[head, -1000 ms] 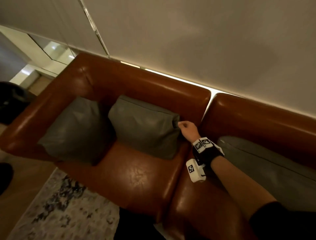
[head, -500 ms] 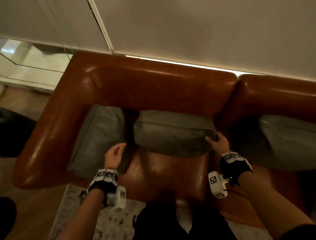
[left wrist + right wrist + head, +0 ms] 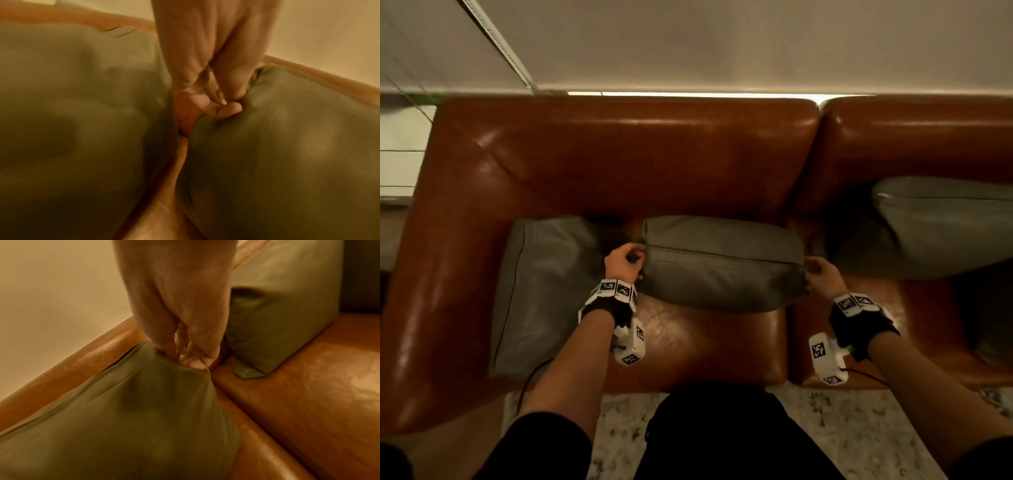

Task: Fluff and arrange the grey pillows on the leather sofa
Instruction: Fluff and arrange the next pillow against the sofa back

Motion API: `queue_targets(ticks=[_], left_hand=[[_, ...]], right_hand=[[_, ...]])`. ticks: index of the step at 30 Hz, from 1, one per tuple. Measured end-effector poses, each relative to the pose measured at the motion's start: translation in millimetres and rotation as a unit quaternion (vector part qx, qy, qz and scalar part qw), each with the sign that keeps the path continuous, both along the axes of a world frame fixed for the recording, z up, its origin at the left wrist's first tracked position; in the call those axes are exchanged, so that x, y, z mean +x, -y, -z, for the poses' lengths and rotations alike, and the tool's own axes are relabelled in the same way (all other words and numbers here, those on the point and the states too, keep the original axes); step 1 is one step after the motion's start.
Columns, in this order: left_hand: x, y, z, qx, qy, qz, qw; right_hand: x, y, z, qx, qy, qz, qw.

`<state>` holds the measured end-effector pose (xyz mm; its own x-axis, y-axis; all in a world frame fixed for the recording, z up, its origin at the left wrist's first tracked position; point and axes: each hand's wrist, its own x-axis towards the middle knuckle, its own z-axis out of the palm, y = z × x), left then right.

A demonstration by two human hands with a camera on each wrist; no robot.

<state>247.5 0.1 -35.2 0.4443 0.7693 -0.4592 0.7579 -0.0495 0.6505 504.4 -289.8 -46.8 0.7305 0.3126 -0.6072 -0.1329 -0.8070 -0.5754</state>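
A grey pillow (image 3: pixel 722 263) stands against the backrest of the brown leather sofa (image 3: pixel 619 154), in the middle of the left seat. My left hand (image 3: pixel 625 262) pinches its left end (image 3: pixel 267 146); my right hand (image 3: pixel 822 274) pinches its right corner (image 3: pixel 123 402). In both wrist views, the left hand (image 3: pixel 222 105) and right hand (image 3: pixel 191 361) have fingers and thumb bunched on the fabric. A second grey pillow (image 3: pixel 544 291) leans by the left armrest, seen too in the left wrist view (image 3: pixel 72 113). A third grey pillow (image 3: pixel 945 226) sits on the right seat (image 3: pixel 277 313).
A pale wall (image 3: pixel 722 41) rises right behind the sofa. A patterned rug (image 3: pixel 859 438) lies on the floor in front, where my dark-clothed legs (image 3: pixel 722 435) stand against the seat edge. Bare seat leather (image 3: pixel 705 342) lies in front of the middle pillow.
My view swung round to face the sofa squarely. My left hand came in and took hold of the middle pillow's left end, while the right hand kept its hold on the right corner.
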Motion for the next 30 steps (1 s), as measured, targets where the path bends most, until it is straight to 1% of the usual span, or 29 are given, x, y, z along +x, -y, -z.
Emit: queue_targets(ticks=[3, 6, 7, 9, 13, 14, 15, 16, 17, 18, 19, 20, 21, 22, 23, 24, 25, 26, 28, 29, 30], left_hand=[[5.6, 2.9, -5.5, 0.040, -0.070, 0.095, 0.992], [15.2, 7.6, -1.3, 0.034, -0.102, 0.193, 0.975], [17.3, 10.0, 1.1, 0.039, -0.116, 0.205, 0.971], [20.7, 16.8, 5.9, 0.073, -0.115, 0.192, 0.972], [22.3, 32.6, -0.2, 0.132, -0.053, 0.089, 0.986], [18.3, 35.4, -1.3, 0.137, -0.040, 0.050, 0.989], [12.5, 37.1, -3.1, 0.139, -0.024, -0.007, 0.990], [4.7, 36.2, -3.5, 0.130, 0.003, -0.084, 0.988], [-3.0, 35.2, -5.7, 0.102, 0.056, -0.181, 0.977], [-8.2, 35.3, -10.6, 0.050, 0.125, -0.282, 0.950], [-11.1, 38.5, -17.6, -0.019, 0.188, -0.365, 0.912], [-12.8, 43.1, -23.6, -0.081, 0.229, -0.417, 0.876], [-12.5, 47.4, -30.4, -0.120, 0.246, -0.438, 0.856], [-12.9, 49.9, -35.2, -0.144, 0.249, -0.439, 0.851], [-13.5, 50.9, -39.2, -0.163, 0.241, -0.429, 0.855], [-14.7, 49.3, -41.8, -0.178, 0.219, -0.413, 0.866], [-14.8, 44.2, -43.8, -0.187, 0.187, -0.394, 0.880], [-16.4, 36.1, -42.5, -0.178, 0.142, -0.366, 0.903], [-18.8, 20.2, -40.3, -0.105, 0.012, -0.263, 0.959], [-18.1, 13.0, -39.0, -0.065, -0.040, -0.222, 0.972], [-16.5, 5.7, -36.4, -0.036, -0.070, -0.197, 0.977]], right_hand=[[4.9, 1.6, 8.0, -0.041, 0.006, -0.022, 0.999], [4.1, 3.5, 9.1, -0.058, -0.004, -0.038, 0.998], [4.1, 3.3, 11.1, -0.065, 0.002, -0.047, 0.997], [2.6, 0.5, 11.9, -0.080, 0.015, -0.063, 0.995], [3.0, -4.9, 6.9, -0.088, 0.057, -0.077, 0.992], [4.1, -6.0, 4.5, -0.078, 0.065, -0.080, 0.992], [6.4, -5.6, 4.1, -0.066, 0.071, -0.080, 0.992], [9.1, -4.4, 1.4, -0.054, 0.071, -0.077, 0.993], [15.1, -1.4, 0.5, -0.037, 0.071, -0.067, 0.995], [23.7, 3.1, -0.4, -0.017, 0.065, -0.048, 0.997], [33.3, 9.2, -0.4, 0.019, 0.051, -0.007, 0.998], [42.6, 14.2, -2.1, 0.065, 0.015, 0.047, 0.997], [50.9, 18.8, -3.4, 0.112, -0.012, 0.093, 0.989], [57.5, 21.1, -2.9, 0.143, -0.032, 0.135, 0.980], [60.4, 21.6, -2.3, 0.168, -0.051, 0.166, 0.970], [60.9, 20.8, -1.8, 0.174, -0.064, 0.176, 0.967], [59.8, 17.5, -1.8, 0.180, -0.073, 0.192, 0.962], [57.7, 15.1, 1.9, 0.173, -0.074, 0.191, 0.963], [51.5, 12.0, 9.5, 0.158, -0.071, 0.190, 0.966], [46.7, 10.3, 10.3, 0.147, -0.074, 0.182, 0.969], [42.3, 9.5, 12.9, 0.127, -0.069, 0.171, 0.975]])
